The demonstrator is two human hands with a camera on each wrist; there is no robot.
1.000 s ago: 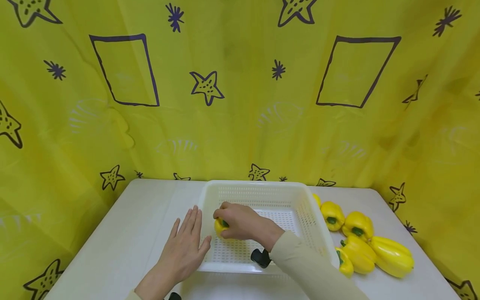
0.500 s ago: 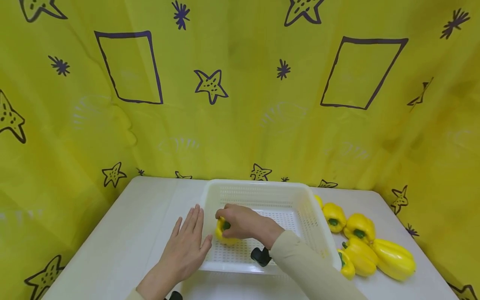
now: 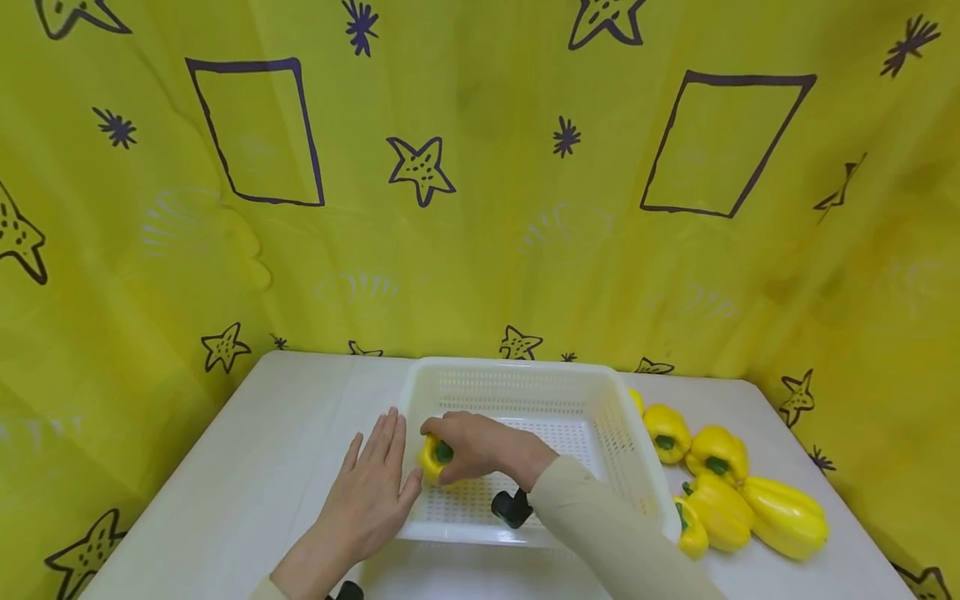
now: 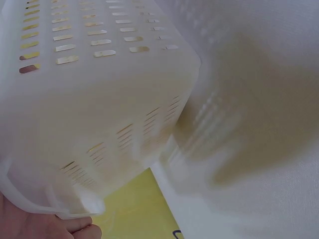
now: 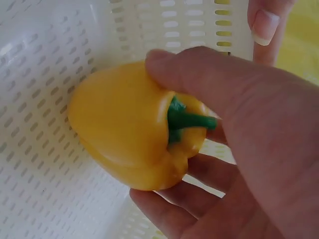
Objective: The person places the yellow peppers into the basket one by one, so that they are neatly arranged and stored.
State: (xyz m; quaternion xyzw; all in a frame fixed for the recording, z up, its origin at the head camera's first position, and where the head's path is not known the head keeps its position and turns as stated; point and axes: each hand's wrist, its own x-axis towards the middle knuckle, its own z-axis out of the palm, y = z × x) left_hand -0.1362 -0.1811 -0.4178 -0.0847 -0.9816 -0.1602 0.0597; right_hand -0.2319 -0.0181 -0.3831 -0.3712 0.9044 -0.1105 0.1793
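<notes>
Inside the white plastic basket [image 3: 517, 537], my right hand [image 3: 487, 446] grips a yellow bell pepper [image 3: 432, 458] near the left wall. In the right wrist view the thumb and fingers curl round the bell pepper [image 5: 119, 124], its green stem [image 5: 192, 121] toward the palm. The perforated basket floor [image 5: 35, 149] lies beneath it; whether they touch, I cannot tell. My left hand [image 3: 367, 492] rests with straight fingers along the basket's left rim, thumb over the edge. Its fingers [image 4: 75, 226] show at the rim in the left wrist view.
Several yellow bell peppers [image 3: 717, 450] lie on the white table [image 3: 300, 417], right of the basket. A longer yellow pepper [image 3: 783, 517] is farthest right. Behind the table hangs a yellow curtain [image 3: 480, 250] with drawn stars.
My right hand has shifted slightly left with the bell pepper, toward the basket's left wall. The left hand stays at the rim.
</notes>
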